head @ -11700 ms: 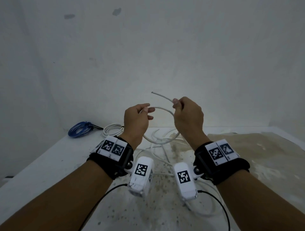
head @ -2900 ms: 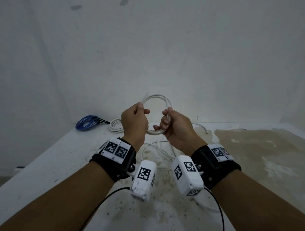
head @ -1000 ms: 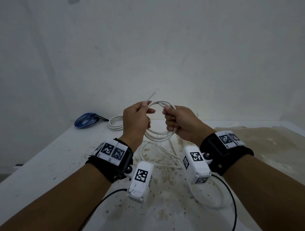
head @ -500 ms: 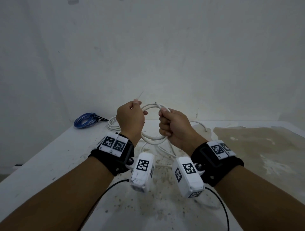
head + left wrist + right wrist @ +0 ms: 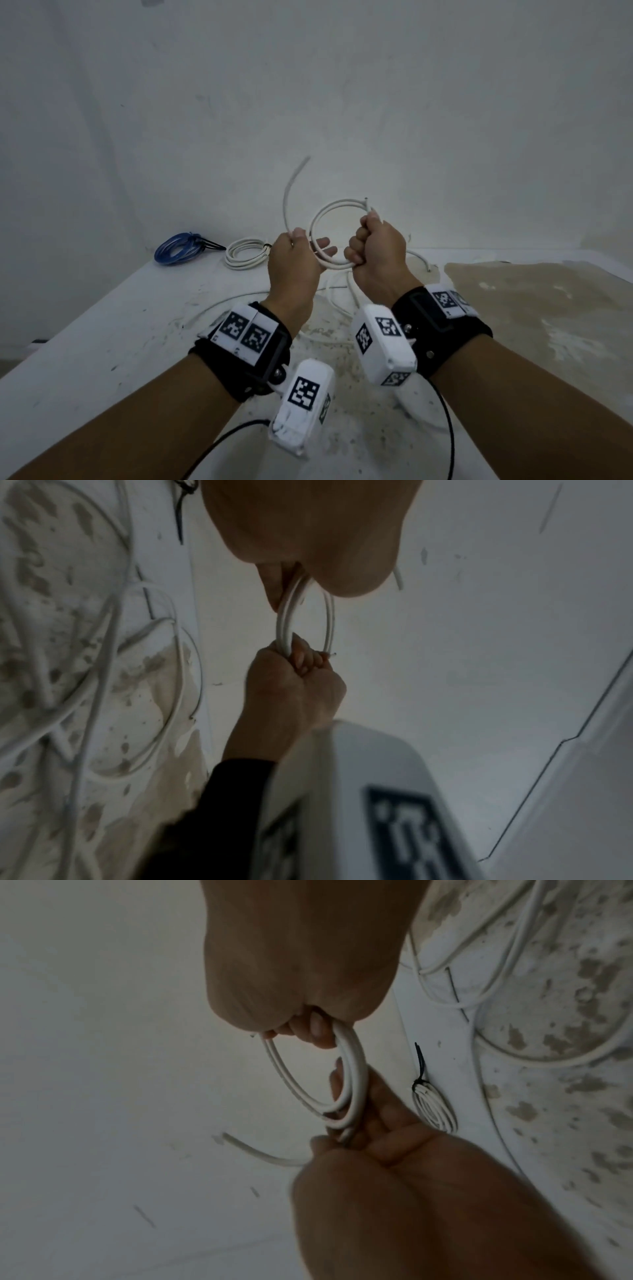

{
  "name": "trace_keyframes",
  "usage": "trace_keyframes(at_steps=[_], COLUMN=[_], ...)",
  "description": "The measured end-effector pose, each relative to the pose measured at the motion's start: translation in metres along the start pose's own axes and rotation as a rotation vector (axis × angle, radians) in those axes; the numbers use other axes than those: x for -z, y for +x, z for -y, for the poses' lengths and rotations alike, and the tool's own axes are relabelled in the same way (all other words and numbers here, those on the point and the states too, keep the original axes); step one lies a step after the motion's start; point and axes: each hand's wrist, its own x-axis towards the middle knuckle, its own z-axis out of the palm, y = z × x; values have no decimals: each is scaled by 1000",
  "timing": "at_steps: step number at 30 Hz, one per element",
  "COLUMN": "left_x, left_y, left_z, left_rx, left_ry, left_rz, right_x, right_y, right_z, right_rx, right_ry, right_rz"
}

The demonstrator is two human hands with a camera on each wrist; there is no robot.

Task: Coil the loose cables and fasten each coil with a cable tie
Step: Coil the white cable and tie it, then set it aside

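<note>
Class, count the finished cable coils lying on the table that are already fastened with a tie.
2: a blue coil at the table's far left, and a white coil just right of it. Others may lie hidden behind the hands.

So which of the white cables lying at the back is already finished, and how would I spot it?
Start at the back left corner of the stained white table, where it meets the wall. Beside the blue cable bundle lies a small neat white cable coil. Unlike the loose white cables sprawled over the table, its loops are cinched by a black cable tie.
</note>
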Motion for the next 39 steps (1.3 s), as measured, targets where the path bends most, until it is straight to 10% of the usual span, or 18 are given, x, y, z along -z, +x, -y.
trace_keyframes(at_steps=[7,11,14,20,33,39], left_x=[-3,10,17,25,29,25], left_y=[9,26,30,32,41,41], left_z=[-8,-15,-25,-29,-44,-35], left_rx=[-374,-266,-146,-504,-302,-287], left_ry=[478,475,384,669,472,519], left_rz=[-107,-106,17,202,446,344], right_x=[-7,-1,7,11,22,19], right_y=[-15,-16,-14,-11,-7,-7], right_z=[-18,-13,-6,-2,15,16], right_rx=[-28,-125,-162,-180,-166,-168], right_ry=[-104,-151,-214,-265,-431,-475], right_rz=[119,252,328,377,477,454])
